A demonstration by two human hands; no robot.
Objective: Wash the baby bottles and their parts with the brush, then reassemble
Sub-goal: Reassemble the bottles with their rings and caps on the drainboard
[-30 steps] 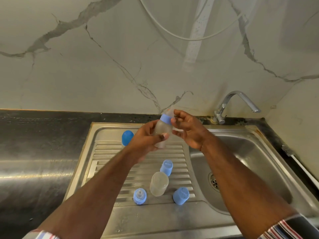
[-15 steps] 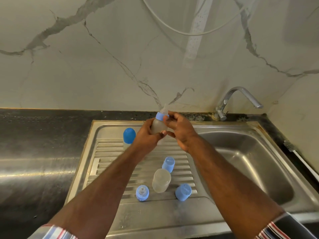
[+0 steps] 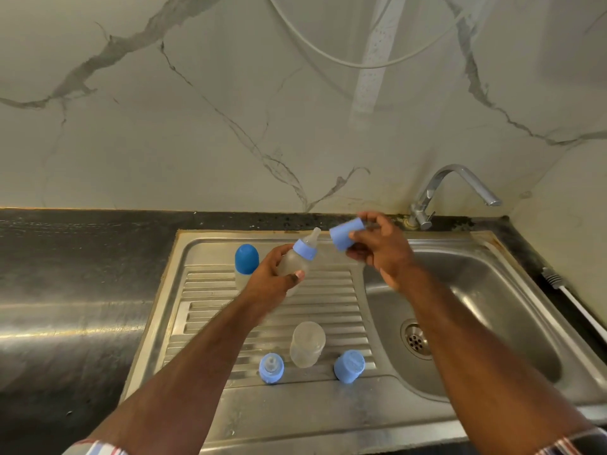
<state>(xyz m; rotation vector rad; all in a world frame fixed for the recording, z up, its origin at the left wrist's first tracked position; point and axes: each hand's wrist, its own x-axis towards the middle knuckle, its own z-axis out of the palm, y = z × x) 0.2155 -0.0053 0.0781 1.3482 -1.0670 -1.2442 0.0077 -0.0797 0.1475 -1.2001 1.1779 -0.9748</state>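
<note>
**Capping a light, wet bottle over the drainboard**

Left hand wrapped round the body of a translucent bottle, held tilted above the drainboard, pale blue collar and teat pointing up toward the right. Right hand pinching a blue cap by its closed end, open mouth facing the teat, just apart from it, not yet seated.

Likely empty, thin plastic: light, slightly springy under a squeeze, probably slick if wet. Best held round the mid-body as now, firm enough to resist the push of the cap. Teat soft and easily folded, so better not touched; cap stiff, safest gripped by its sides and pressed straight down over the collar.

Waiting on the drainboard: a second open bottle standing upright, a collar with teat to its left, a cap to its right. Farther back, a bottle with a darker blue cap. Tap off; basin beside.
</note>
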